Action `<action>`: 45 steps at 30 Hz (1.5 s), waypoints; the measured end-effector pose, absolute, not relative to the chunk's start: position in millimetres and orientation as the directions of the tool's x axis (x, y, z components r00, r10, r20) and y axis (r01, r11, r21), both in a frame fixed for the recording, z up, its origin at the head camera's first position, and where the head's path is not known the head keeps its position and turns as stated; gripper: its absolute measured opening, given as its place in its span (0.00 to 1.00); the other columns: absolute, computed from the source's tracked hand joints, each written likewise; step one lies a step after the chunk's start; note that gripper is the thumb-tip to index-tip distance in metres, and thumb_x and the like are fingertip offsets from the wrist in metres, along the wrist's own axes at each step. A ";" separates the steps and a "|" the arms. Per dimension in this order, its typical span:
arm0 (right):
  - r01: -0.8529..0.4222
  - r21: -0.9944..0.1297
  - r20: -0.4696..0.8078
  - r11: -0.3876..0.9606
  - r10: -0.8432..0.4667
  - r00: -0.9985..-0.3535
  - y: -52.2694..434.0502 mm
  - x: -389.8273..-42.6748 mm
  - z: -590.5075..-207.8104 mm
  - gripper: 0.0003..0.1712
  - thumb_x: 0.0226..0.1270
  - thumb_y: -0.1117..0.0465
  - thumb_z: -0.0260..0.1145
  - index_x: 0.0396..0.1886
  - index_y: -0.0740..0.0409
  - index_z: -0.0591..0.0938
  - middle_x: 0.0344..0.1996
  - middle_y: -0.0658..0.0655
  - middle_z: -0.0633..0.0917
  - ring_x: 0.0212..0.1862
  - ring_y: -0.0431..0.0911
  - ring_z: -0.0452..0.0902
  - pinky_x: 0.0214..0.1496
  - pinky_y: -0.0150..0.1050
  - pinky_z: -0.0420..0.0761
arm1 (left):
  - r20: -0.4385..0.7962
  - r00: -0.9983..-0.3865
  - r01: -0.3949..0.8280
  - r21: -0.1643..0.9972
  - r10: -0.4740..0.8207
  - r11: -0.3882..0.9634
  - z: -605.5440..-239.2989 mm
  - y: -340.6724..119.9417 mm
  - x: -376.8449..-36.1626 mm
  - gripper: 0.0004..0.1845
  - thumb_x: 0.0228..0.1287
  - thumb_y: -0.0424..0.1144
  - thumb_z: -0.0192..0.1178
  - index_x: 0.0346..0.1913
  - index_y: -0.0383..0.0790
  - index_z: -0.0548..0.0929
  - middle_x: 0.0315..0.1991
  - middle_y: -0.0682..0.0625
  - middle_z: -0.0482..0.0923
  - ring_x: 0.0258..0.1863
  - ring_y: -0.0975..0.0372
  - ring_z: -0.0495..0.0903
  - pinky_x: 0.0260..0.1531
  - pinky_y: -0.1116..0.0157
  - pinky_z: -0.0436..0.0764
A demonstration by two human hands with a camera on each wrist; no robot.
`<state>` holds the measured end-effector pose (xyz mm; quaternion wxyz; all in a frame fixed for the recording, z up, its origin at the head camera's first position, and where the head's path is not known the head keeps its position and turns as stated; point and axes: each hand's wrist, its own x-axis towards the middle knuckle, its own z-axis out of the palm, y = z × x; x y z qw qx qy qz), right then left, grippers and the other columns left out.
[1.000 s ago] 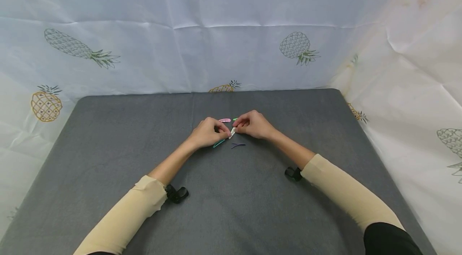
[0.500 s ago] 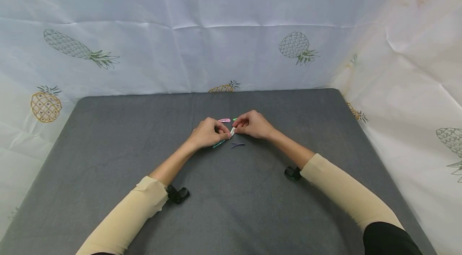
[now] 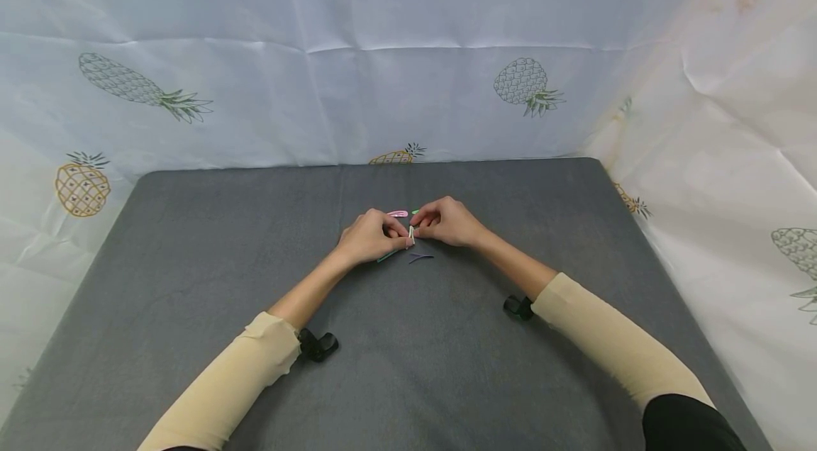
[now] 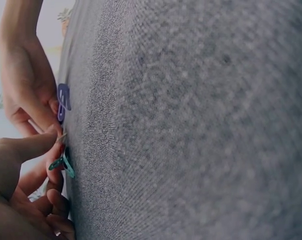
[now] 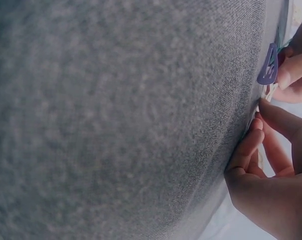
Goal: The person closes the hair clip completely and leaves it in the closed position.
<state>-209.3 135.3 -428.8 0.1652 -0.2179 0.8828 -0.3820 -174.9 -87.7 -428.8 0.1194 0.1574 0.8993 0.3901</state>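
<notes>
Both hands meet at the middle of a grey cloth-covered table. My left hand and my right hand pinch the two ends of a small white hair clip between their fingertips. A teal clip lies partly under my left hand and shows again as the teal clip in the left wrist view. A dark blue clip lies on the cloth just in front of the hands, also visible as the blue clip and the blue clip. A pink clip and a green clip lie behind the hands.
White pineapple-print sheets hang as walls behind and to the right of the table. Black wrist-camera mounts sit under both forearms.
My left hand has shifted slightly right and covers more of the teal clip. The white clip between the fingertips has turned more upright.
</notes>
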 end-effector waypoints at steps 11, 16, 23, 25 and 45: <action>-0.283 -0.750 -0.122 0.597 -0.546 -0.829 135.9 -208.9 -428.6 0.09 0.73 0.64 0.74 0.50 0.61 0.92 0.36 0.58 0.91 0.34 0.38 0.83 0.41 0.33 0.79 | -0.084 -0.922 0.192 0.749 0.378 0.634 -429.6 -88.1 -173.5 0.05 0.72 0.42 0.72 0.39 0.47 0.95 0.23 0.57 0.84 0.19 0.67 0.67 0.21 0.66 0.59; -0.311 -0.748 -0.102 0.587 -0.563 -0.820 135.9 -209.3 -428.8 0.06 0.72 0.64 0.75 0.45 0.61 0.92 0.35 0.58 0.91 0.34 0.37 0.81 0.41 0.32 0.80 | -0.083 -0.923 0.189 0.750 0.375 0.634 -429.7 -88.7 -172.5 0.05 0.71 0.42 0.72 0.38 0.48 0.96 0.22 0.59 0.81 0.19 0.67 0.67 0.21 0.65 0.59; -0.329 -0.750 -0.104 0.574 -0.594 -0.798 137.2 -209.4 -428.9 0.08 0.73 0.65 0.75 0.48 0.61 0.92 0.35 0.57 0.91 0.34 0.37 0.82 0.42 0.32 0.81 | -0.073 -0.920 0.201 0.756 0.385 0.623 -430.6 -89.6 -172.5 0.05 0.72 0.42 0.71 0.39 0.48 0.96 0.25 0.55 0.86 0.20 0.67 0.67 0.22 0.65 0.60; -0.335 -0.753 -0.105 0.566 -0.606 -0.789 137.6 -209.5 -428.7 0.08 0.73 0.65 0.75 0.48 0.61 0.92 0.35 0.58 0.91 0.34 0.38 0.82 0.41 0.32 0.81 | -0.072 -0.920 0.201 0.758 0.386 0.621 -430.8 -90.0 -172.4 0.05 0.72 0.41 0.71 0.40 0.48 0.96 0.26 0.54 0.88 0.20 0.66 0.67 0.22 0.65 0.60; -0.312 -0.792 -0.097 0.525 -0.612 -0.785 143.8 -213.3 -425.5 0.05 0.74 0.65 0.74 0.44 0.62 0.92 0.36 0.58 0.91 0.36 0.39 0.81 0.43 0.33 0.81 | -0.057 -0.915 0.211 0.775 0.399 0.595 -431.5 -92.0 -173.3 0.05 0.71 0.43 0.74 0.40 0.46 0.96 0.29 0.51 0.88 0.24 0.66 0.74 0.24 0.67 0.67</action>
